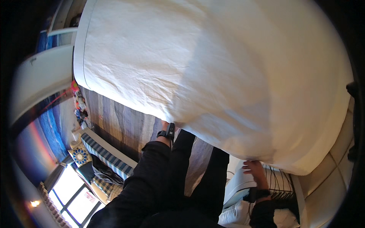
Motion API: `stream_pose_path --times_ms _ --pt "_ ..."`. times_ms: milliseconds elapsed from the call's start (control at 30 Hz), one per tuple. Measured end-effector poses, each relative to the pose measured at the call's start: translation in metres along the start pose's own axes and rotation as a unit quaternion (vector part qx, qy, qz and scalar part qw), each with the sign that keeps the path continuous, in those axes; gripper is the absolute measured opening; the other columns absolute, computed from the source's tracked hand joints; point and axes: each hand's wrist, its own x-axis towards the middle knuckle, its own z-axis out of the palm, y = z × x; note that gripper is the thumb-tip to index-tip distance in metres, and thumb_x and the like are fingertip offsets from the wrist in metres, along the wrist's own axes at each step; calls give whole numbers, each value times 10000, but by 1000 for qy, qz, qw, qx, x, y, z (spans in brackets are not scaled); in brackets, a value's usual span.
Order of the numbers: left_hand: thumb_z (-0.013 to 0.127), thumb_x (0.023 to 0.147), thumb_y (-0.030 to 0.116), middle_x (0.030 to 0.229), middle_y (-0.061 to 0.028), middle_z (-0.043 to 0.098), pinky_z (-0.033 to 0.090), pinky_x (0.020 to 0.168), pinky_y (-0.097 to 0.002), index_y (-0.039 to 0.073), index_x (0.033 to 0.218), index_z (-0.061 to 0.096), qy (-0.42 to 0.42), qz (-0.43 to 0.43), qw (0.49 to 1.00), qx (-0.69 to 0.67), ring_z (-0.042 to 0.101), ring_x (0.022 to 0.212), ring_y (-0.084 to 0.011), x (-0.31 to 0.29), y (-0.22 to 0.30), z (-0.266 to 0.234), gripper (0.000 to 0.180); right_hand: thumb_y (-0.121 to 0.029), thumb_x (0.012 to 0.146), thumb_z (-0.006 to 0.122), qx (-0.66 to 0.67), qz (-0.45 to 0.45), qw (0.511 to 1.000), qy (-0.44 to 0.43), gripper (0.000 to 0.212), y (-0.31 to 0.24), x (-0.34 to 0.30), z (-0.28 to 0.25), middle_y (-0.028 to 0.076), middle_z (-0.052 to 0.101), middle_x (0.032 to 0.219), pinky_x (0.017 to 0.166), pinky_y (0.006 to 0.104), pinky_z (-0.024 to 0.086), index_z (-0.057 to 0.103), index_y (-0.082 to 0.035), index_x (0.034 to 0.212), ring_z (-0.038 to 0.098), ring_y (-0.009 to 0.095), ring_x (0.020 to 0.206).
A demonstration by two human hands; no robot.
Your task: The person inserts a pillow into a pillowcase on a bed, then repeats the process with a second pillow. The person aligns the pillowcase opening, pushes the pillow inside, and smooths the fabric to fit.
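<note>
A white bed sheet [228, 72] covers the wide bed in front of me, creased toward its near edge. My left hand [164, 125] is at that edge, where creases in the cloth draw together. Its fingers are hidden by the sheet, so their grip does not show. Farther right, my right hand [256, 170] touches or nearly touches the sheet's lower edge, its fingers stretched out and slightly apart. Both wrists wear dark bands, the left with a small black device [170, 130].
Close by my right arm is a bedside unit [239, 184] with dark cables [279, 180] and pale cloth. A padded headboard [334, 167] borders the bed at right. Left are a wood-look floor [121, 121], a striped bench [108, 154], cushions [80, 155] and a window [72, 190].
</note>
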Motion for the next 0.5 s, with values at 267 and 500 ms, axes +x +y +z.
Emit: stream_pose_path --times_ms 267,500 --pt "490 992 600 1486 -104 542 456 1083 -540 126 1499 461 -3 61 998 -14 532 1333 -330 79 79 -46 695 -279 965 706 39 -22 999 29 391 -25 40 148 110 680 1096 596 332 618 609 -48 1265 733 236 862" --pt "507 982 624 1497 -106 530 458 1075 -554 115 1510 442 6 74 997 -33 535 1332 -330 93 95 -86 737 -269 986 661 -9 35 999 35 379 -27 69 203 137 705 1027 611 348 617 593 -28 1271 724 232 808"
